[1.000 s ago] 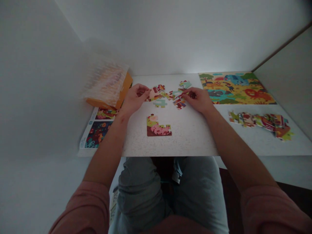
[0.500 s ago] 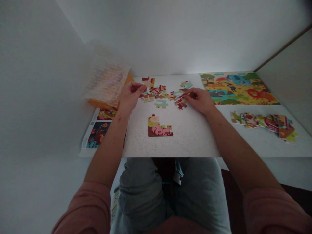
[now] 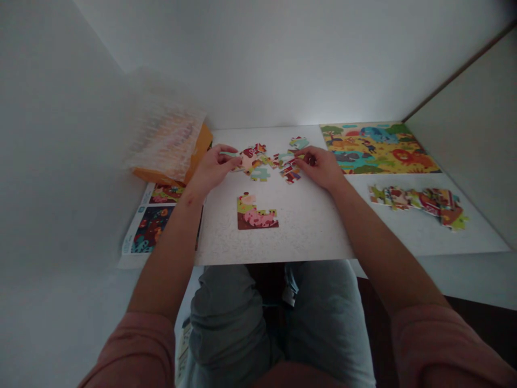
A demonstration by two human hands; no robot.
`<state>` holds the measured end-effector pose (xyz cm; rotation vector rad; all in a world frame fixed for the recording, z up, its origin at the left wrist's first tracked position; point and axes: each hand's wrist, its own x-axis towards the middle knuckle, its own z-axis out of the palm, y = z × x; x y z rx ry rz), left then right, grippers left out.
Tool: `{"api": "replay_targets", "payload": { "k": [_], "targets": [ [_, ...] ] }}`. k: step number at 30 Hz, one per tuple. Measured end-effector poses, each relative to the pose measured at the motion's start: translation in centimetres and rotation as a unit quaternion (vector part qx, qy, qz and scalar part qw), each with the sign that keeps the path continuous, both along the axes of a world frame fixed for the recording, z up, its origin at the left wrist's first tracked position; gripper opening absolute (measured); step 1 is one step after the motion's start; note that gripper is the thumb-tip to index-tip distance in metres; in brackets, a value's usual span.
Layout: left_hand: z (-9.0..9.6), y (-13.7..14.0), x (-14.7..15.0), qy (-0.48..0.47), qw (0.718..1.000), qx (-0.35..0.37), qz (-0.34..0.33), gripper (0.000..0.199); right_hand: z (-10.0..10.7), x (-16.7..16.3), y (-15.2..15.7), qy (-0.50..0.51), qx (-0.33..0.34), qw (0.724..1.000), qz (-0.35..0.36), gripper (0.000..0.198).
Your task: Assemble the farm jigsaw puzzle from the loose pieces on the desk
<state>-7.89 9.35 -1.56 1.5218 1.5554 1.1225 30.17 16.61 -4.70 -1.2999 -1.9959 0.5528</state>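
My left hand (image 3: 216,166) is closed in a pinch on a puzzle piece at the left end of a loose pile. Most of that piece is hidden by my fingers. Across the pile, my right hand (image 3: 321,166) pinches another puzzle piece (image 3: 298,154), palm down. Between the hands lie several overlapping puzzle pieces (image 3: 264,160) in red, cream and green. A pale green piece (image 3: 260,174) is at the pile's near side. Closer to me sits a joined corner section (image 3: 258,215) with a pink, spotted caterpillar-like figure, its upper right side notched.
On the right are a finished animal puzzle (image 3: 379,148) and a row of stacked pieces (image 3: 418,205). At the left, a plastic-wrapped orange package (image 3: 169,145) rests by printed picture sheets (image 3: 155,223). Walls stand behind and left of the white table (image 3: 315,231).
The view has shifted, so the table things appear further left. My left hand has come slightly nearer and toward the pile, over its left pieces. My right hand stays at the pile's right side.
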Motion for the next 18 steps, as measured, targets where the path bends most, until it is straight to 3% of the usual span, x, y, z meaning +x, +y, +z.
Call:
{"api": "replay_targets", "payload": {
  "k": [3,6,10,16,18],
  "targets": [
    [0.0,-0.5,0.3,0.024,0.997,-0.026,-0.061,0.029,-0.4,0.2,0.3,0.001,0.0,1.0,0.006,0.022],
    [0.2,-1.0,0.3,0.072,0.993,-0.036,-0.083,0.028,-0.7,0.4,0.6,-0.001,-0.006,1.0,0.018,0.024],
    [0.3,-1.1,-0.1,0.201,0.979,0.001,-0.028,0.022,-0.7,0.6,0.7,-0.047,0.006,0.999,0.003,0.033],
    [-0.2,-1.3,-0.3,0.308,0.951,-0.022,0.027,0.05,-0.5,0.6,0.2,-0.123,0.005,0.992,-0.011,0.056],
    [-0.1,-1.5,-0.3,0.319,0.947,-0.03,0.029,0.05,-0.6,0.7,0.2,-0.124,-0.004,0.992,-0.025,0.057]
  ]
}}
